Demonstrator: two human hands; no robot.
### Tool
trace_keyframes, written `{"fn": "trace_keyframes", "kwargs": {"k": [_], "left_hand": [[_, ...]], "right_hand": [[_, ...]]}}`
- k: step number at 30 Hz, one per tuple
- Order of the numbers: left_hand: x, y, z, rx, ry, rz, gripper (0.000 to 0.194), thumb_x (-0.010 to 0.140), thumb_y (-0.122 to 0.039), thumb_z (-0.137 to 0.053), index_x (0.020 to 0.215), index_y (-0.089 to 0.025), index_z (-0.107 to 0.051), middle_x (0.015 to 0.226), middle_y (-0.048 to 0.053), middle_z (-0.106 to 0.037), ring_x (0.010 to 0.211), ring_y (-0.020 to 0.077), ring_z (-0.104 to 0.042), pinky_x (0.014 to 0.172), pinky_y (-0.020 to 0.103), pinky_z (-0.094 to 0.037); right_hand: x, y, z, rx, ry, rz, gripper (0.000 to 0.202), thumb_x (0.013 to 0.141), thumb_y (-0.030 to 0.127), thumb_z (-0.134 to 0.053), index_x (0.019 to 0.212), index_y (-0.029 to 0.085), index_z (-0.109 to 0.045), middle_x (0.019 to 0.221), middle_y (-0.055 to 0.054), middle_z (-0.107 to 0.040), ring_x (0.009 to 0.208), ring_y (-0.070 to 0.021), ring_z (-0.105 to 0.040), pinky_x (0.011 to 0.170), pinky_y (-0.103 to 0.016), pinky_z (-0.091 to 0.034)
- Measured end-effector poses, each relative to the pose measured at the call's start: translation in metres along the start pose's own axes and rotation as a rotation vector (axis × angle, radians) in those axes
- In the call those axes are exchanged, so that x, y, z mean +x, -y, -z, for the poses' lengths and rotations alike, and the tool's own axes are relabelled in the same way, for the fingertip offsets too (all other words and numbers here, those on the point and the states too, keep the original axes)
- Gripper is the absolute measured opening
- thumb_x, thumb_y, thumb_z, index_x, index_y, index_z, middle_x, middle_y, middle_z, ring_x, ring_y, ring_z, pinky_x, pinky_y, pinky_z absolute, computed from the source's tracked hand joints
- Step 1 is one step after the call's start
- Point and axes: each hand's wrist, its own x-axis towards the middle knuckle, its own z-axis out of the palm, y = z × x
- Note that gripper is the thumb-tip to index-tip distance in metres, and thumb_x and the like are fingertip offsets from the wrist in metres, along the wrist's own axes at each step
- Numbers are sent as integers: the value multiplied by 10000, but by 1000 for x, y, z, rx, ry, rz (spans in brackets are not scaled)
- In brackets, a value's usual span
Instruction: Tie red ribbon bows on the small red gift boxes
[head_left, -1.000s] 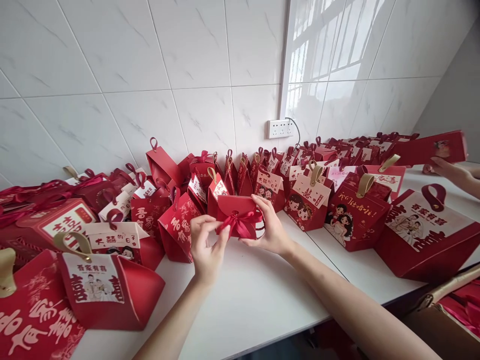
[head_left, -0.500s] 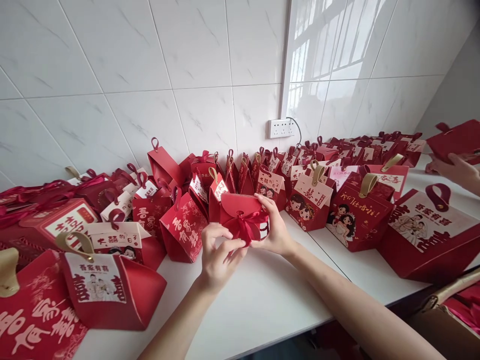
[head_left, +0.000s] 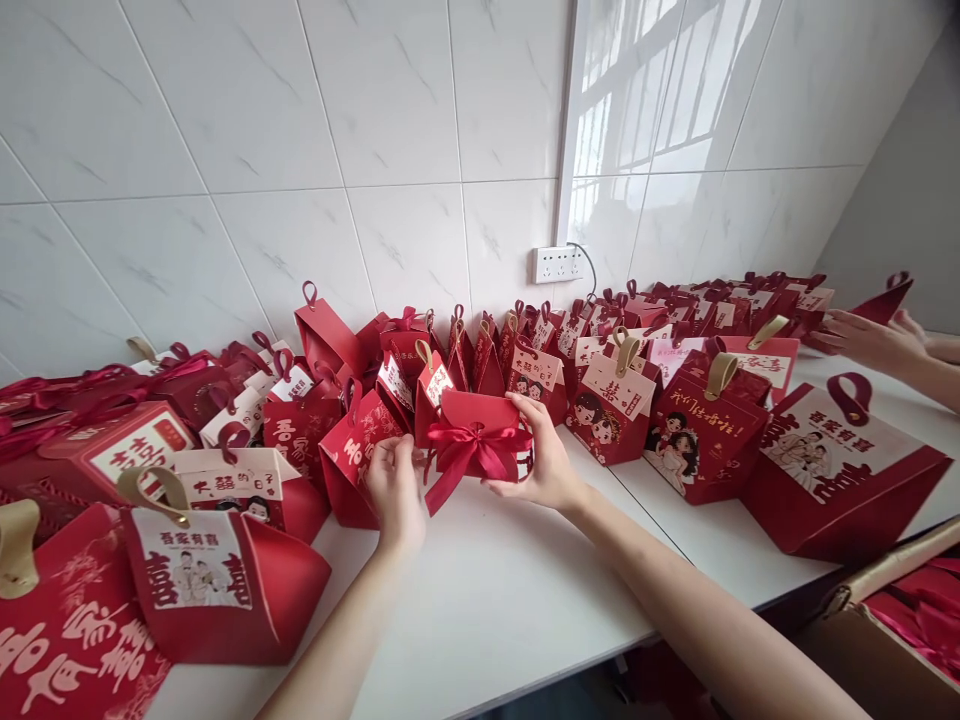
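A small red gift box with a red ribbon bow on its front is held just above the white counter. My right hand grips its right side, thumb on top. My left hand holds its left side, next to a red box with white characters. One ribbon tail hangs down at the left of the bow.
Many red gift boxes with loop handles line the tiled wall, from a large one at front left to another at right. Another person's hands handle a box at far right. A cardboard carton sits below the counter's right edge.
My left hand has let go of the ribbon bow and moved left to the box's side. The bow now lies flat and spread. The other person's hands moved their box lower.
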Motion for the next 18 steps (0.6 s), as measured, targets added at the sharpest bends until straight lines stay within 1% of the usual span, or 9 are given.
{"fn": "trace_keyframes", "kwargs": {"k": [3, 5, 6, 8, 10, 11, 14, 16, 18], "left_hand": [[4, 2, 3, 40, 79, 32, 188, 699, -345, -590, 704, -194, -479, 584, -50, -510, 569, 104, -515, 594, 243, -442], [5, 3, 5, 108, 125, -1, 198, 690, -359, -591, 693, -199, -475, 571, -48, -505, 571, 115, -513, 597, 251, -437], [5, 3, 4, 140, 146, -15, 209, 682, -373, -592, 687, -200, -476, 563, -45, -505, 567, 122, -514, 587, 254, -431], [3, 3, 3, 180, 190, -33, 235, 653, -402, -603, 673, -202, -481, 545, -40, -505, 556, 133, -516, 564, 257, -421], [1, 2, 0, 203, 239, -42, 261, 622, -428, -617, 665, -203, -490, 541, -37, -509, 545, 139, -510, 541, 255, -415], [-1, 2, -2, 221, 261, -41, 270, 611, -438, -620, 659, -204, -493, 540, -35, -510, 539, 140, -504, 528, 254, -410], [-4, 3, -5, 299, 317, -42, 276, 601, -454, -609, 634, -207, -492, 528, -35, -499, 521, 140, -482, 501, 250, -387], [-3, 6, -5, 332, 346, -56, 277, 605, -458, -600, 625, -205, -490, 524, -36, -493, 519, 138, -476, 506, 250, -382], [-1, 12, -4, 361, 370, -62, 293, 602, -468, -616, 635, -198, -505, 541, -35, -513, 544, 139, -493, 535, 248, -388]], "right_hand": [[5, 8, 7, 120, -133, -171, 950, 612, 497, -754, 1375, 211, -266, 1332, -163, -430, 1246, -334, -438, 1039, -524, -388], [8, 20, 13, 304, -221, -387, 868, 671, 553, -691, 1363, 214, -293, 1296, -146, -488, 1168, -304, -521, 985, -486, -455], [8, 27, 17, 427, -240, -510, 784, 730, 601, -607, 1349, 216, -317, 1246, -134, -537, 1094, -284, -577, 921, -461, -507], [5, 43, 26, 703, -199, -729, 674, 830, 685, -352, 1302, 206, -385, 1095, -116, -628, 940, -256, -649, 769, -416, -575], [-4, 61, 38, 956, -88, -874, 736, 841, 722, -148, 1234, 179, -451, 980, -121, -660, 881, -254, -669, 695, -412, -589], [-10, 69, 45, 1053, -38, -914, 763, 832, 734, -117, 1194, 169, -481, 959, -129, -661, 891, -260, -669, 697, -425, -589], [-32, 92, 68, 1192, 10, -984, 715, 823, 740, -200, 1068, 166, -549, 941, -149, -655, 946, -282, -652, 742, -489, -576], [-46, 105, 83, 1220, -48, -1046, 683, 812, 743, -260, 1016, 170, -571, 899, -145, -658, 919, -287, -654, 729, -501, -574], [-59, 115, 98, 1225, -140, -1149, 678, 801, 750, -291, 1009, 171, -577, 824, -118, -665, 823, -269, -669, 659, -456, -585]]}}
